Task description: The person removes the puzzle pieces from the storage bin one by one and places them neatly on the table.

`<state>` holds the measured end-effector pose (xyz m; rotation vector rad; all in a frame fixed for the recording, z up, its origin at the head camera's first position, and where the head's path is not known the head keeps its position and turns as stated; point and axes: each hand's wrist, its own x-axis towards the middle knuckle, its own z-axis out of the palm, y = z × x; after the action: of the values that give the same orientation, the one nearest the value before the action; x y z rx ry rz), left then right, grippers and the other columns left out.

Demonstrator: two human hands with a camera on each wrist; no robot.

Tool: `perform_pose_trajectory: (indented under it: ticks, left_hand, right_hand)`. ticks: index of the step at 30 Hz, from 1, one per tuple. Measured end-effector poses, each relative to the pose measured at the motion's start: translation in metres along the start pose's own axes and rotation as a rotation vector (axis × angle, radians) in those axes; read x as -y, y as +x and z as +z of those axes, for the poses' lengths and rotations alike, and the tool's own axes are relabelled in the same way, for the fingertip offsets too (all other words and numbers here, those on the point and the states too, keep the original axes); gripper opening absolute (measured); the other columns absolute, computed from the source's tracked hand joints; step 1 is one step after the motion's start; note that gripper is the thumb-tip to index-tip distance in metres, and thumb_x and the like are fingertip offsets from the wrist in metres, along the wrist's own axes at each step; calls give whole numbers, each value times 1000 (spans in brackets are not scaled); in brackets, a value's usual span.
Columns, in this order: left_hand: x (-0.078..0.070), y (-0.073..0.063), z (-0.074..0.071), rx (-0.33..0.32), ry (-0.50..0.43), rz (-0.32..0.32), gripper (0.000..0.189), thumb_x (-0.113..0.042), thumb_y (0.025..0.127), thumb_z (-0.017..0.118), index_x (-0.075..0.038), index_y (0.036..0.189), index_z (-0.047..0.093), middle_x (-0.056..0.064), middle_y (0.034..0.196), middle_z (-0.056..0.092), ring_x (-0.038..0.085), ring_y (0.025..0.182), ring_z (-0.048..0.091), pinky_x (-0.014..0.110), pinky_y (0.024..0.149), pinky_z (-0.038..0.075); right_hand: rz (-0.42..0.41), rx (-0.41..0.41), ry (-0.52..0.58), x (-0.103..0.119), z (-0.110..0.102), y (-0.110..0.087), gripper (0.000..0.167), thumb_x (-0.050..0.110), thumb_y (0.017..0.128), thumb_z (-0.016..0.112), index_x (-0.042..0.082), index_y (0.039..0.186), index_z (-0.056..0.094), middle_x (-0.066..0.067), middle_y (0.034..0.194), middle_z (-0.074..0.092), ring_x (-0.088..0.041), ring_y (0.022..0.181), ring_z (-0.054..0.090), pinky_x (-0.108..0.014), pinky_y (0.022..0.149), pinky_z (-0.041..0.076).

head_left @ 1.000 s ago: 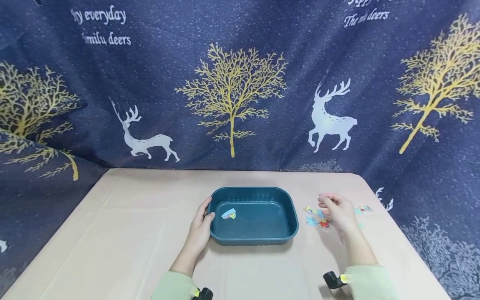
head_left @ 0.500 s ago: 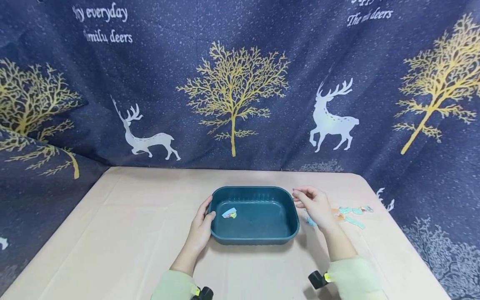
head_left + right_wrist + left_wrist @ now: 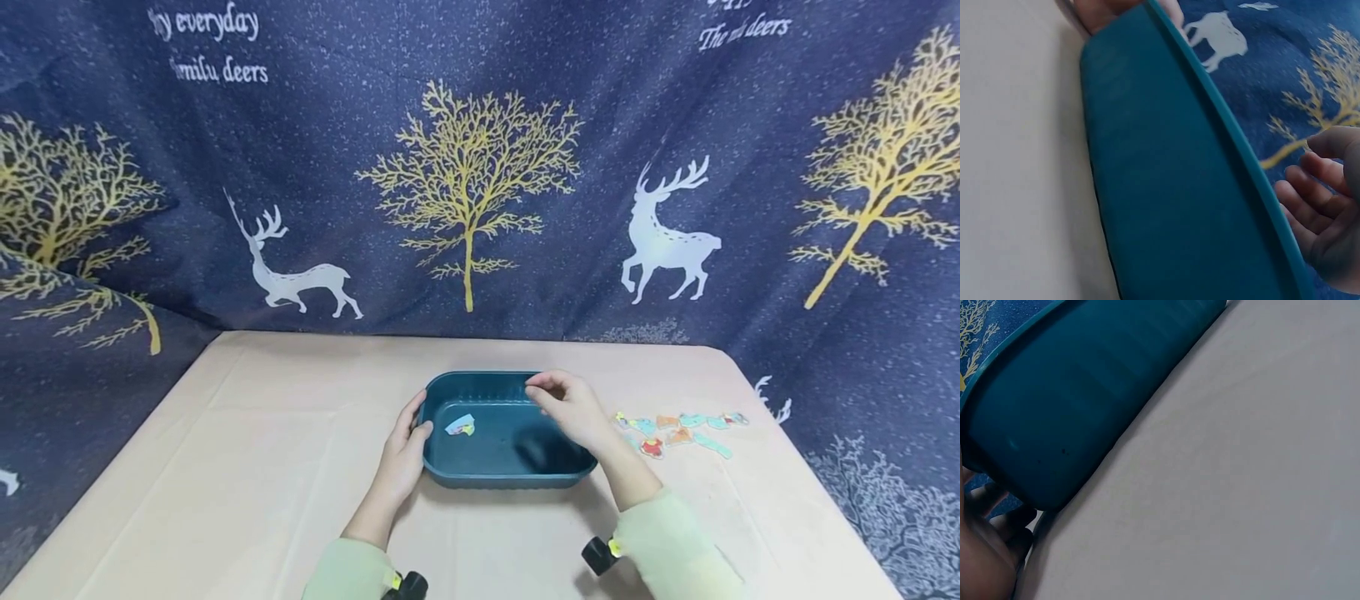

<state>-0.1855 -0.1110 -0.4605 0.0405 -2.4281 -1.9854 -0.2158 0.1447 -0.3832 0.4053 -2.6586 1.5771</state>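
Observation:
A dark teal plastic tray [image 3: 510,481] stands on the table, with one small printed puzzle piece [image 3: 460,425] lying inside near its left end. My left hand [image 3: 405,454] grips the tray's left wall, thumb over the rim and fingers outside; the left wrist view shows those fingers [image 3: 1013,522] at the tray's corner. Over the tray's right half hovers my right hand [image 3: 573,412], thumb and forefinger pinched together. In the right wrist view a tiny pale sliver shows at the right hand's [image 3: 1329,194] fingertips, apparently a puzzle piece mostly hidden by them.
To the right of the tray, several flat puzzle pieces [image 3: 678,436] in light blue, orange and red lie loosely grouped on the cream tablecloth [image 3: 300,467]. A blue curtain [image 3: 480,167] with deer and trees hangs behind the table.
My right hand has moved left from above the loose pieces, across the tray's right rim, to over the tray. My left hand keeps its grip on the tray.

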Motion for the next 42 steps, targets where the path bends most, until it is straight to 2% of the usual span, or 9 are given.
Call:
perform_pose_trajectory:
  ticks: [7,14,19,24,28,33,42]
  left_hand:
    - [1,1,0,-3,-4,5,49,-23,101,38,-28,148,29,2,158,22,29,145,20,49,117,19]
    - [0,1,1,0,-3,-4,49,-22,101,38,-28,149,28,4,158,22,31,145,21,50,117,20]
    - [1,2,0,-3,-4,-14,48,-23,101,38,-31,147,29,3,157,23,30,144,23,51,117,20]
    - [2,2,0,2,5,-15,48,-24,101,38,-32,148,29,3,157,24,31,144,24,52,116,21]
    - [1,1,-1,-2,14,-11,49,-23,101,38,-31,148,28,4,157,24,31,144,24,51,116,22]
    - [1,1,-1,-6,22,-14,49,-22,101,38,-29,148,28,3,157,25,30,143,25,50,116,22]
    - [2,3,-1,-1,15,-13,49,-22,101,39,-29,148,29,3,157,25,30,143,25,50,116,22]
  right_hand:
    - [-23,77,-101,1,22,13,20,25,90,63,10,104,68,-1,96,69,-11,85,61,-25,73,51]
    - [-104,161,-191,3,42,23,19,21,90,62,9,103,69,1,93,69,-10,84,61,-26,73,53]
    - [-121,257,-246,0,54,30,23,21,91,61,5,105,68,0,94,67,-10,85,60,-25,75,53]
    - [-139,308,-306,-4,64,32,21,17,90,62,3,104,67,-3,95,66,-12,85,60,-25,75,53]
    - [-142,336,-392,-6,70,31,22,17,89,64,4,106,67,-6,100,66,-16,92,62,-31,81,54]
    - [-132,359,-537,-6,75,29,31,27,88,66,9,112,67,-5,107,64,-20,101,60,-37,87,53]
    - [-113,404,-757,-8,83,30,42,36,90,62,20,128,59,-3,126,54,-22,116,49,-41,95,49]
